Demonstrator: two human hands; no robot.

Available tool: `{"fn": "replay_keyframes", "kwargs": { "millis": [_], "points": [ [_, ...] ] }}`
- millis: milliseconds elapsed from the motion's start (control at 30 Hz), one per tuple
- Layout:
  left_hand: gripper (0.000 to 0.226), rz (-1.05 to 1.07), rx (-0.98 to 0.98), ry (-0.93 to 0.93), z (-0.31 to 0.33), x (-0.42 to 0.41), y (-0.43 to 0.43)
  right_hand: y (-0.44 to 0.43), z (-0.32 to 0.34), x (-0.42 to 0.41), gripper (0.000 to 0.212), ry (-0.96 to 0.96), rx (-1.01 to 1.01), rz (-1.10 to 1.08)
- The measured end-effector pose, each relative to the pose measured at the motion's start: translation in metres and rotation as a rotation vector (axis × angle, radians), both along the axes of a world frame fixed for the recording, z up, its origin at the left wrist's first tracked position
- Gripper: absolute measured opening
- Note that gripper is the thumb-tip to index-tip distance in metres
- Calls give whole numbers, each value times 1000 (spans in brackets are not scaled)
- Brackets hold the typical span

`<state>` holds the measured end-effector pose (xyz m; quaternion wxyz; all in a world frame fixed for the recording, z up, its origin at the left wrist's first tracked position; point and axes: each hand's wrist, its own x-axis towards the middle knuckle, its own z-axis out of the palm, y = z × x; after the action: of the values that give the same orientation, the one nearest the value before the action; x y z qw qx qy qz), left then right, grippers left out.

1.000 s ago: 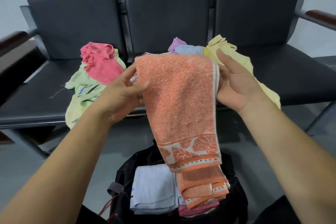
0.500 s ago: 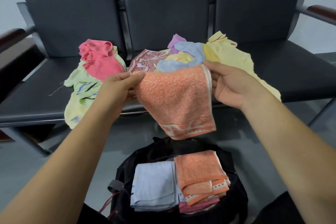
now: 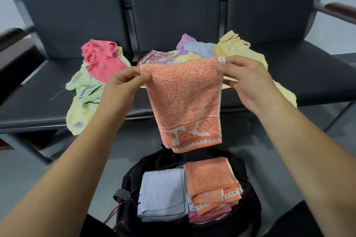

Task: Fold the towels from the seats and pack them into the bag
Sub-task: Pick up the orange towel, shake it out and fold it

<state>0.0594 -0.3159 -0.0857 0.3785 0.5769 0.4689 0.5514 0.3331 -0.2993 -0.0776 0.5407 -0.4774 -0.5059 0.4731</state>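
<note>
An orange towel (image 3: 185, 100) with a patterned border hangs folded in front of me, above the open black bag (image 3: 133, 177). My left hand (image 3: 123, 86) pinches its top left corner and my right hand (image 3: 244, 81) pinches the top right corner. Inside the bag lie a folded light blue towel (image 3: 163, 194), a folded orange towel (image 3: 210, 181) and a pink one (image 3: 208, 216) under it. On the black seats (image 3: 34, 106) behind sit unfolded towels: a pink one (image 3: 102, 57) on a pale green one (image 3: 81, 98), and a pile of yellow (image 3: 238, 48), blue and purple ones.
The row of black padded seats has dark wooden armrests at left (image 3: 11, 36) and right (image 3: 339, 10). The bag stands on the grey floor (image 3: 28, 169) between my legs, with a red cord (image 3: 113, 215) at its left side.
The long hanging towel has been folded in half, so it hangs shorter. Both hands moved from flat holds on its sides to pinching the top corners.
</note>
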Motion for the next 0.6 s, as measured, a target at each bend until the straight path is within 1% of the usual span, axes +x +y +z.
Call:
{"fn": "replay_keyframes", "kwargs": {
  "millis": [67,133,233,300,333,400,433,467,533,600],
  "points": [
    [9,26,24,-1,-1,-1,1,-2,1,0,2,21,28,15],
    [12,-2,29,-20,-2,-2,2,-4,2,-2,3,57,66,38],
    [18,-16,16,-52,-2,5,0,-6,2,-4,12,36,180,26],
    [23,29,7,-73,-1,9,1,-7,2,-4,28,-57,254,102],
    [26,35,-1,-103,0,9,2,-9,3,-5,40,-116,267,180],
    [32,-35,-12,-138,1,7,2,-10,2,-7,67,-219,240,296],
    [38,-101,-20,-112,1,5,3,-10,1,-9,76,-253,222,309],
    [48,-173,-40,-64,0,3,4,-9,0,-11,81,-278,210,287],
    [70,-302,-114,20,-3,1,4,-7,-2,-13,79,-266,181,199],
    [80,-330,-205,68,-11,-1,8,-7,-4,-14,72,-159,88,132]
  ]
}}
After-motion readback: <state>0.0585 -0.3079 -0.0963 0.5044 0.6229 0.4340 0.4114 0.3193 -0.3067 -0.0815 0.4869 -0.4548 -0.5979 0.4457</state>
